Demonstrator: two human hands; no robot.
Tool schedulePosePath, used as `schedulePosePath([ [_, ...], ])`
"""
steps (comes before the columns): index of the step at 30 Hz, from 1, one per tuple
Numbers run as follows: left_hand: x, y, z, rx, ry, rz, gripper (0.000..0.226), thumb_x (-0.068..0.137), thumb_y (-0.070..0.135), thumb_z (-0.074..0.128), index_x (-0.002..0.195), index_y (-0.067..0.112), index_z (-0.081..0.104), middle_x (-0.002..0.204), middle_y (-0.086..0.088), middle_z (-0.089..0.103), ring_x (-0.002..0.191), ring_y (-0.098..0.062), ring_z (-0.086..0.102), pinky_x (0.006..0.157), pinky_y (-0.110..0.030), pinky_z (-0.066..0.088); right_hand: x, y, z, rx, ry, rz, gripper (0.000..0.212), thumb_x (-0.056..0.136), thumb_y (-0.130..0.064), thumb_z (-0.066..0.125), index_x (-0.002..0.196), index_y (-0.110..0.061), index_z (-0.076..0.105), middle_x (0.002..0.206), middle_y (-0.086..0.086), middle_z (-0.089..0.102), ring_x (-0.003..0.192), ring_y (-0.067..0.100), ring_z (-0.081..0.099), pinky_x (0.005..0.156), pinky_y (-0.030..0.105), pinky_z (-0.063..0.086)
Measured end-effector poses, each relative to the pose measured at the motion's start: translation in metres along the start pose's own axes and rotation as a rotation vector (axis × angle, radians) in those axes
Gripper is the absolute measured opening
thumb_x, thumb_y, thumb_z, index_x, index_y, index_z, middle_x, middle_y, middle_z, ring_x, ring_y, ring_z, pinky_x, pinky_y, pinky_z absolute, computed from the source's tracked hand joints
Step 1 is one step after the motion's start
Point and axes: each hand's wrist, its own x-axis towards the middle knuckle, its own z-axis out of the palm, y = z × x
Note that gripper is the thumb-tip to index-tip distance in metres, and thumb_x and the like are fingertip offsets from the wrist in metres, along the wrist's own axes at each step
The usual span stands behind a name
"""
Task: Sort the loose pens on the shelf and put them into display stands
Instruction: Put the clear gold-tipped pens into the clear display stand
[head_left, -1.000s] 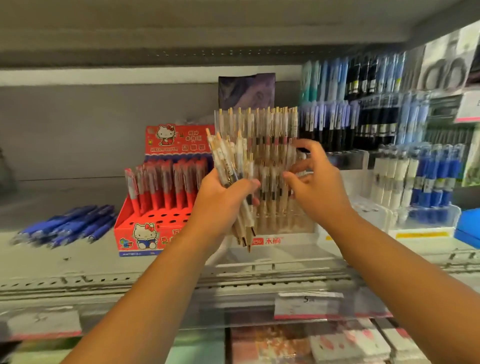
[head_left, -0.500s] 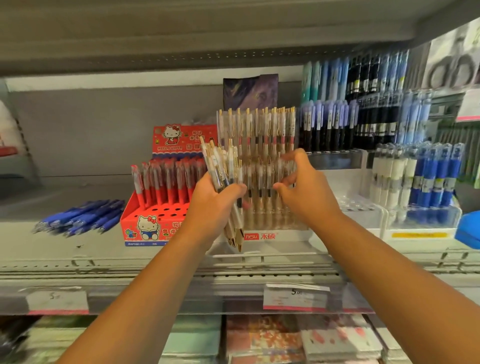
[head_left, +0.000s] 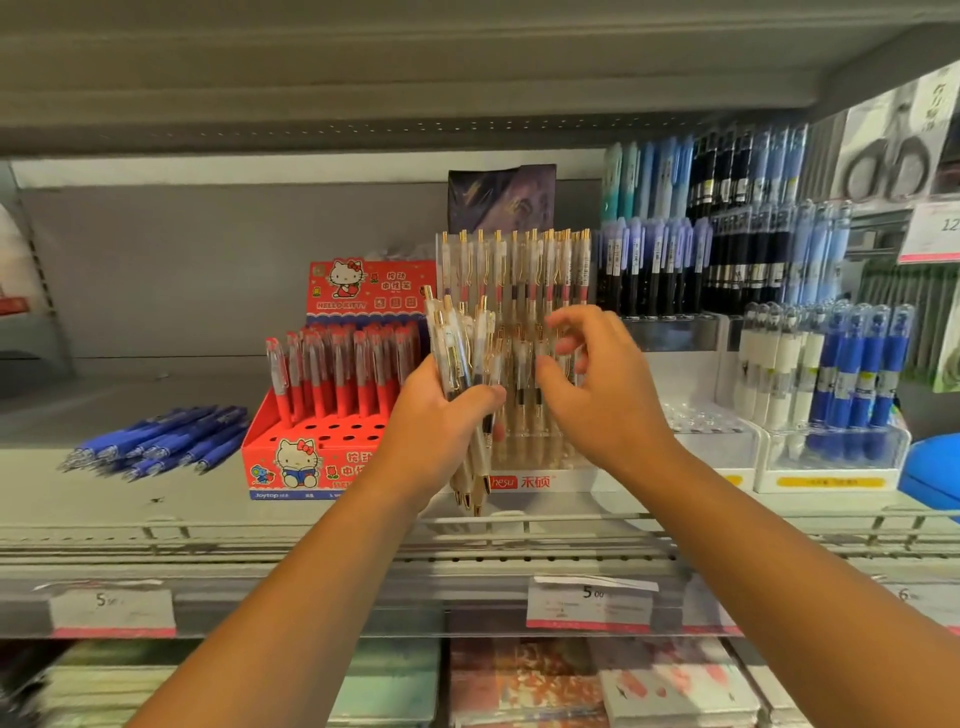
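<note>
The left grip (head_left: 441, 421) is curled round a bundle of white-and-gold pens (head_left: 460, 348), tips down, before the clear display stand (head_left: 566, 478). The right grip (head_left: 608, 395) hovers just beside, fingers loosely spread, holding nothing. Loose blue pens (head_left: 161, 441) lie on the shelf (head_left: 78, 509).

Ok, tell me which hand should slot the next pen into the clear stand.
Right: the right hand looks free in front of the clear stand, while the left hand grips the pen bundle.
</note>
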Motion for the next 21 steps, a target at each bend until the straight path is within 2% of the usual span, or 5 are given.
schedulePosePath([
  [4, 0.001, 0.001, 0.000, -0.047, -0.018, 0.031, 0.029, 0.090, 0.007, 0.061, 0.109, 0.029, 0.065, 0.090, 0.011, 0.073, 0.082, -0.005, 0.068, 0.070, -0.024, 0.052, 0.000, -0.024, 0.002, 0.470, -0.197, 0.166, 0.018, 0.088, -0.016, 0.069, 0.105, -0.024, 0.067, 0.090, -0.006, 0.066, 0.076, -0.001, 0.060, 0.066, 0.013, 0.050],
  [9, 0.001, 0.000, 0.000, -0.070, -0.070, 0.036, 0.031, 0.086, 0.009, 0.060, 0.112, 0.024, 0.065, 0.089, 0.011, 0.073, 0.081, -0.003, 0.067, 0.067, -0.022, 0.053, 0.002, -0.028, 0.000, 0.619, -0.268, 0.345, 0.021, 0.083, -0.009, 0.075, 0.102, -0.016, 0.068, 0.088, 0.001, 0.068, 0.069, 0.007, 0.061, 0.057, 0.016, 0.048],
  [15, 0.001, 0.000, 0.001, -0.112, -0.075, 0.035, 0.033, 0.080, 0.018, 0.063, 0.112, 0.023, 0.065, 0.101, 0.006, 0.075, 0.096, -0.010, 0.070, 0.074, -0.017, 0.054, -0.001, -0.024, -0.005, 0.776, -0.297, 0.448, 0.016, 0.088, -0.004, 0.068, 0.102, -0.007, 0.061, 0.083, 0.007, 0.073, 0.068, 0.012, 0.069, 0.060, 0.022, 0.052],
  [18, 0.002, -0.001, 0.002, -0.126, -0.042, 0.025, 0.025, 0.079, 0.018, 0.063, 0.102, 0.024, 0.070, 0.089, -0.002, 0.075, 0.080, -0.017, 0.070, 0.067, -0.027, 0.058, -0.002, -0.021, -0.010, 0.850, -0.282, 0.438, 0.014, 0.090, -0.004, 0.065, 0.101, -0.007, 0.056, 0.087, 0.012, 0.075, 0.075, 0.020, 0.073, 0.065, 0.026, 0.057],
  [21, 0.003, -0.004, 0.001, -0.128, 0.013, 0.004, 0.021, 0.085, 0.012, 0.064, 0.095, 0.030, 0.070, 0.078, 0.008, 0.072, 0.069, -0.008, 0.066, 0.062, -0.028, 0.053, 0.000, -0.017, -0.016, 0.860, -0.239, 0.420, 0.018, 0.090, -0.004, 0.065, 0.103, -0.009, 0.054, 0.088, 0.013, 0.075, 0.078, 0.026, 0.074, 0.064, 0.030, 0.059],
])
